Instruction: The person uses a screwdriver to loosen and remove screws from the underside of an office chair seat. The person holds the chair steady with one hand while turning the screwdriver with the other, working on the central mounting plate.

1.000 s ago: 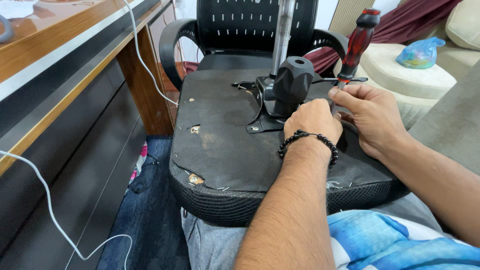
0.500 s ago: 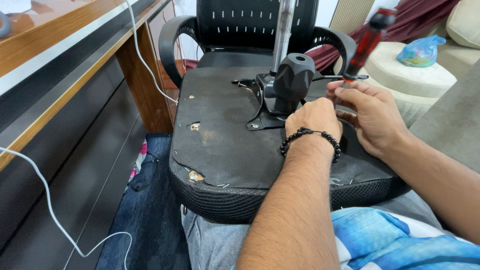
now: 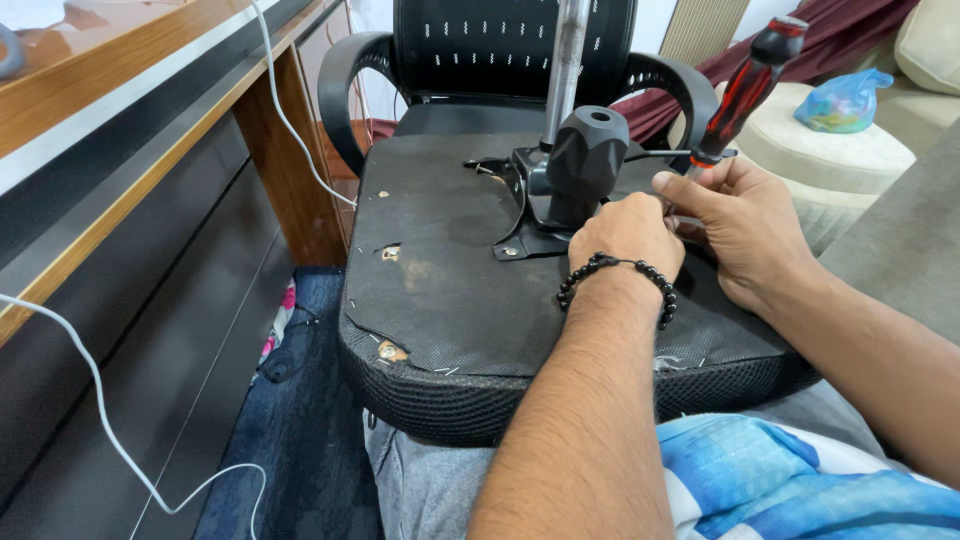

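Over the last second the red-and-black-handled screwdriver (image 3: 742,92) had tipped a little more upright, while both hands barely shifted on the upturned black fabric-covered chair seat (image 3: 450,290) lying across the person's lap. That suggested the tool was being turned or reseated near the black metal mounting plate (image 3: 535,205). The right hand (image 3: 745,225) was closed around the screwdriver's shaft. The left hand (image 3: 625,235), curled shut, pressed beside the dark grey ribbed plastic sleeve (image 3: 585,160); what it pinched could not be told.

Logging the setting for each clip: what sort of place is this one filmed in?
Probably a home room or small home office, not a workshop. A wooden desk with white cables runs along one side, a cream sofa and round ottoman stand behind, and an office chair stands past the upturned chair seat being worked on.
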